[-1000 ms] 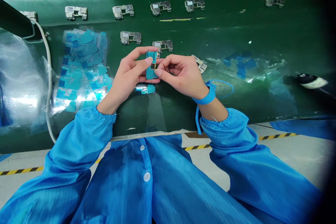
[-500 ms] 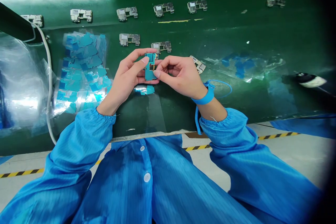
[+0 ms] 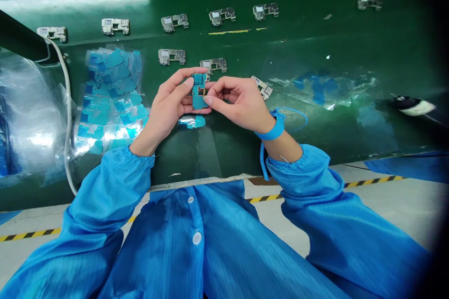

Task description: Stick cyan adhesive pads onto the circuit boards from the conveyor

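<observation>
My left hand (image 3: 168,105) and my right hand (image 3: 238,102) meet above the green belt (image 3: 351,46), both pinching one small teal board piece (image 3: 198,91) between thumb and fingers. My left thumb lies on its upper left face; my right thumb and forefinger grip its right edge. A teal film scrap (image 3: 192,122) lies on the belt just below my hands. A blue wrist strap (image 3: 273,128) with a coiled cord sits on my right wrist.
A pile of teal film sheets (image 3: 110,98) lies left of my hands, beside clear plastic bags (image 3: 31,117) and a white cable (image 3: 68,117). Several metal frame parts (image 3: 174,22) rest in rows farther up the belt. A clear film (image 3: 322,86) lies right.
Both hands keep pinching the teal piece with little movement. The metal parts on the belt have shifted to the right in the picture, and the view has dropped slightly.
</observation>
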A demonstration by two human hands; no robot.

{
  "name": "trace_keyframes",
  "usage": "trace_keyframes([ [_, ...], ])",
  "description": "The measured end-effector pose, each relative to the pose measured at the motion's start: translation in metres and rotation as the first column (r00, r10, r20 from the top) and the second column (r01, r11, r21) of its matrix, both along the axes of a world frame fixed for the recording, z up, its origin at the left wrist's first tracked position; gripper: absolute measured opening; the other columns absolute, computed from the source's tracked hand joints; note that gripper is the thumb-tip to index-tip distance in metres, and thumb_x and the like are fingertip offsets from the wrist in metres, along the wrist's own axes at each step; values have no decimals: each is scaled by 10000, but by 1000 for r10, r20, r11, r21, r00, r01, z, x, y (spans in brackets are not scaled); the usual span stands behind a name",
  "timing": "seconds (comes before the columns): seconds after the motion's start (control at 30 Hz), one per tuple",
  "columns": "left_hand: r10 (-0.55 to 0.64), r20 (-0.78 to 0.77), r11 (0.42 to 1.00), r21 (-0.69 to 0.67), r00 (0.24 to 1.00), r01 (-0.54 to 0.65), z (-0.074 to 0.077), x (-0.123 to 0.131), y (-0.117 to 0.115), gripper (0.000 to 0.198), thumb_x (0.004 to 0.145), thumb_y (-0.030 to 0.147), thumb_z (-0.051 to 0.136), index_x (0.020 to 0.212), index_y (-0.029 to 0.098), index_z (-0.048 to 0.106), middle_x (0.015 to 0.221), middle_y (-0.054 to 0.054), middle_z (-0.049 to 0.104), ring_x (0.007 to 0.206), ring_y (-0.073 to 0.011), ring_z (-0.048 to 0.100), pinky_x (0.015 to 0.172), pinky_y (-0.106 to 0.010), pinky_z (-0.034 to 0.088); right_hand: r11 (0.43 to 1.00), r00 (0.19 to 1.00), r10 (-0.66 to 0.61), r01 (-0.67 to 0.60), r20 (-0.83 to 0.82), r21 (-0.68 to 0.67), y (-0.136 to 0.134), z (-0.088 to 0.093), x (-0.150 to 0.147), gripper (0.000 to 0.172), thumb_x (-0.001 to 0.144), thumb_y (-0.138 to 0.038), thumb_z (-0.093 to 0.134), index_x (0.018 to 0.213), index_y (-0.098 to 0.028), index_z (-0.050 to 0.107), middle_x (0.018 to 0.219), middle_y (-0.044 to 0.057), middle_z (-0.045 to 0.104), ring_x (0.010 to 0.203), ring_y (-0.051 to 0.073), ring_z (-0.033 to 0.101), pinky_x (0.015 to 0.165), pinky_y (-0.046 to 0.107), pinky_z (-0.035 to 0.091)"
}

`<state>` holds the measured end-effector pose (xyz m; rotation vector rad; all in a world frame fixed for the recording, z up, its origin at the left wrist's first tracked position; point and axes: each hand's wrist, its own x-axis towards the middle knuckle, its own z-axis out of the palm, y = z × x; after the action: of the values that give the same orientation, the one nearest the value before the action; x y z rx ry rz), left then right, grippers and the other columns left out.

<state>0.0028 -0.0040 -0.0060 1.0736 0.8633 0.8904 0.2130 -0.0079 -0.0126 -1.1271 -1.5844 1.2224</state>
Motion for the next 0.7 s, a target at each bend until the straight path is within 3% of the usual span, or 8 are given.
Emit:
trace_keyframes([
  [0.2,-19,-8,1000,-1,1000,19,2,-2,2,569,1142,659,425,1475,251,640,1365,-97,839,1186,-280,862,955,-437,755,1000,1000,-5,5,-10,5,-1,1,0,296,903,-448,915,830,-234,724,830,43,757,1238,337,811,878,388,689],
  [0.33,-30,17,1000,9,999,30,0,-3,1,488,1050,479,623,1485,259,644,1393,-78,831,1204,-299,856,991,-447,754,1000,1000,-14,14,-3,7,-1,1,0,283,894,-437,914,827,-236,727,817,35,754,1190,315,817,849,372,685],
  [0.47,-23,40,1000,7,999,22,0,-3,-1,613,920,316,685,1528,256,640,1408,-83,825,1211,-300,855,1045,-449,744,1000,1000,-23,23,-9,19,0,0,0,302,885,-458,922,816,-242,722,807,35,746,1159,310,813,827,371,677],
  [0.57,-15,49,1000,-9,999,15,2,-1,-2,645,937,362,688,1572,277,610,1409,-85,823,1233,-303,850,1044,-448,742,999,999,-32,32,-3,27,1,0,-1,316,891,-482,917,824,-245,719,838,41,754,1109,295,805,832,375,671],
  [0.7,37,48,998,-57,998,-34,7,0,-1,481,1060,563,614,1449,285,666,1357,-79,841,1227,-304,855,967,-406,750,993,998,-60,57,26,101,-2,0,-3,367,908,-557,909,845,-257,708,874,40,740,1023,268,774,920,417,669],
])
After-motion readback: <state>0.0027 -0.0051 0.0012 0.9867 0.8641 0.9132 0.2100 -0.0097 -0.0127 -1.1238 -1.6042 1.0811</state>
